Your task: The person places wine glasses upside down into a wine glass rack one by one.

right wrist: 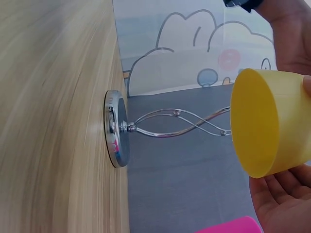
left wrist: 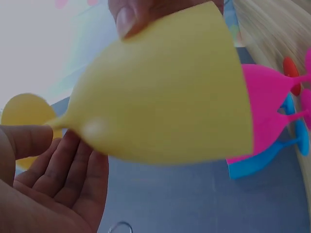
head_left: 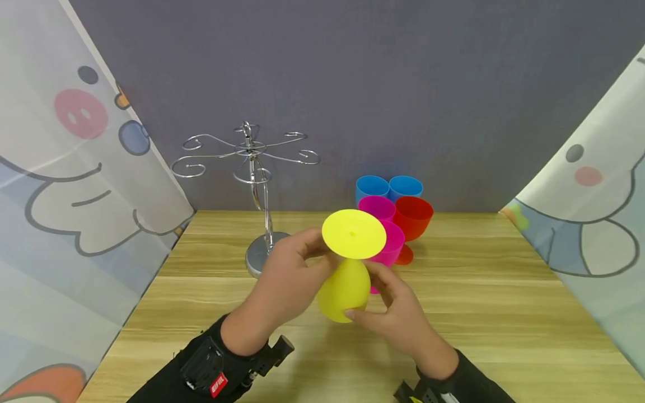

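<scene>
A yellow plastic goblet [head_left: 345, 291] is held upside down above the table, its round foot [head_left: 354, 234] uppermost and its bowl below. My left hand [head_left: 288, 280] pinches the thin stem between thumb and fingers, just under the foot. Thumb and fingers of my right hand [head_left: 398, 313] grip the bowl from the right, near the rim. In the right wrist view the mouth of the yellow goblet [right wrist: 255, 124] points toward the wooden tabletop. Behind the hands stands a chrome goblet rack [head_left: 266, 201] with curled wire arms, which carry nothing.
Upright goblets stand grouped behind the yellow one: two blue ones [head_left: 373, 187] at the back, a red one [head_left: 414, 219] to the right and pink ones [head_left: 392, 243] in front. The rack's round base [head_left: 257, 257] is close to my left hand. A grey panel [head_left: 453, 101] closes off the table's back.
</scene>
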A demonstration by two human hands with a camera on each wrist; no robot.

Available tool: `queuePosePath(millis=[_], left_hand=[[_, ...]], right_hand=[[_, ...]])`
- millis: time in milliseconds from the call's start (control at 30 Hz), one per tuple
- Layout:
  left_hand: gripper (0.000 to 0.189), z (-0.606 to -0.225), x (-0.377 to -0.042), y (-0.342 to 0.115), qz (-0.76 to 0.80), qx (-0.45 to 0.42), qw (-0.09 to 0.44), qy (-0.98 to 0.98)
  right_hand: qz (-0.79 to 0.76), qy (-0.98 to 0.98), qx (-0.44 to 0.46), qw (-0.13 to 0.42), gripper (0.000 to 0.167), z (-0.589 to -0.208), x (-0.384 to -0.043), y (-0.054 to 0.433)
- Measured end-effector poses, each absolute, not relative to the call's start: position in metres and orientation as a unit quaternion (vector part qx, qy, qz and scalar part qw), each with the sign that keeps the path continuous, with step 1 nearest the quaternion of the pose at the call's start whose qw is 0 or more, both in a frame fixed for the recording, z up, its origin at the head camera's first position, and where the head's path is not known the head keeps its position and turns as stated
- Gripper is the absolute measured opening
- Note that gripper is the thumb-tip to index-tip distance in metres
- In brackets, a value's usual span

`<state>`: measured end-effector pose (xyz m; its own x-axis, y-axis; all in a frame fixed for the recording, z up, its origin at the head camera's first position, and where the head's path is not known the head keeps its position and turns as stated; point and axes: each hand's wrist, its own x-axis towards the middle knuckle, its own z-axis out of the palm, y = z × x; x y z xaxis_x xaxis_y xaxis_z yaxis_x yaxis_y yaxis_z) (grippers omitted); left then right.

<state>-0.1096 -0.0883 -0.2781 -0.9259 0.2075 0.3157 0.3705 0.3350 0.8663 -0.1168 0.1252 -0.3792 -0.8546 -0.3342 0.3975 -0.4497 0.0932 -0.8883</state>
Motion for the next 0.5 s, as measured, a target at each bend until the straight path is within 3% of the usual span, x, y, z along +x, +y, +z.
queuePosePath(millis=[233, 500], left_hand=[[0.027, -0.291, -0.103, -0.112, -0.545, -0.171, 0.094, -0.815], [0.032, -0.306, -0.099, -0.121, -0.56, -0.161, 0.067, -0.81]], right_hand=[[0.612, -0.747, 0.256, 0.041, 0.068, -0.378, -0.114, 0.127], [0.612, -0.746, 0.258, 0.049, 0.068, -0.376, -0.112, 0.127]])
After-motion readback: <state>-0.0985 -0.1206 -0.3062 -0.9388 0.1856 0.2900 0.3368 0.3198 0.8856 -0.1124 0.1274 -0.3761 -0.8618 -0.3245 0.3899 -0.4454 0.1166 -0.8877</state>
